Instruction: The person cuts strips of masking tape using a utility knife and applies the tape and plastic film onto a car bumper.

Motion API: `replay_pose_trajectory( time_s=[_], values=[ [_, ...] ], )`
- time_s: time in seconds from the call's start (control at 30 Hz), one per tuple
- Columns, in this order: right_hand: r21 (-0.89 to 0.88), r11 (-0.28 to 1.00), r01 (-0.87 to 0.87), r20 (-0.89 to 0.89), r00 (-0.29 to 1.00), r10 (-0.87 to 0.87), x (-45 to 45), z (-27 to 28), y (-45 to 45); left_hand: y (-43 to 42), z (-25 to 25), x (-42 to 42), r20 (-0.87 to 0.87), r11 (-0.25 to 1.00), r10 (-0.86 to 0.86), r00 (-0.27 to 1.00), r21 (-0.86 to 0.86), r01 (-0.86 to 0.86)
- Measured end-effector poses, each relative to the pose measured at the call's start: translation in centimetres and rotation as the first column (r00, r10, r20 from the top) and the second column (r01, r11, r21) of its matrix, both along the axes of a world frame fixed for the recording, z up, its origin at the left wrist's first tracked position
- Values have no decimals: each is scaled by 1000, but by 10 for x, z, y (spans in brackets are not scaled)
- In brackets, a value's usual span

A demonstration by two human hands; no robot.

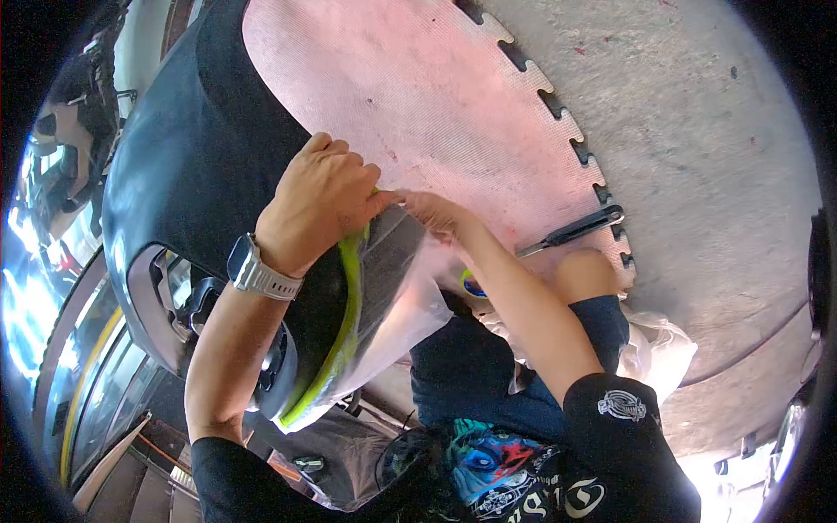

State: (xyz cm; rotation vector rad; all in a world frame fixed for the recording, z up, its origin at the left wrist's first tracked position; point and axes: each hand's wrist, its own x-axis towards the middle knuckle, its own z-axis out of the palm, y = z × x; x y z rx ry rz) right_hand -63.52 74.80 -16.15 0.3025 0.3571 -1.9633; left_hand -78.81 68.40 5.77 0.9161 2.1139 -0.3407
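Note:
A strip of yellow-green masking tape (350,288) runs along the edge of a black car body panel (205,139). Clear plastic masking film (397,283) hangs from that tape. My left hand (327,196), with a watch on its wrist, is closed over the panel's edge at the upper end of the strip, its thumb on the tape. Just right of it, my right hand (436,213) pinches the upper end of the film, and the fingertips of both hands nearly meet. A roll of tape (472,283) with a yellow-green rim shows partly behind my right forearm.
A pink foam mat (418,96) with a jigsaw edge lies on the concrete floor (689,157). A black utility knife (582,227) rests near the mat's edge, beside my knee (586,275). White crumpled plastic (663,344) lies right of my leg. A vehicle (83,383) stands at left.

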Motion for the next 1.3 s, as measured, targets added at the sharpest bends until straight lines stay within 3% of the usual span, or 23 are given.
replay_pose_trajectory(
  time_s=[0.03, 0.1, 0.13, 0.23, 0.57, 0.73, 1.3],
  values=[
    [-4, 1000, -1, 6, 1000, 1, 2, 5, -1, 2, -1, 1, 4, 1000, 10, 1000, 11, -10],
    [-347, 933, 97, 203, 979, -26, 9, 19, -1, 3, 0, 3, 21, 1000, 16, 1000, 23, -17],
    [-430, 897, 105, 231, 973, -3, 10, 22, -2, 3, -1, 5, 34, 999, 22, 999, 40, -24],
    [-509, 857, 77, 218, 975, 42, 6, 22, -12, 2, -6, 9, 43, 1000, 17, 999, 10, -17],
    [-541, 840, -33, 140, 982, 129, 4, 35, -34, 7, -6, 5, 71, 998, 53, 996, -40, -50],
    [-561, 823, -89, 94, 981, 170, 3, 34, -48, 8, -6, 4, 59, 998, 54, 997, 29, -56],
    [-558, 737, -382, -204, 924, 324, -16, -4, -102, 6, -6, 8, 63, 994, 112, 992, 2, -112]
  ],
)
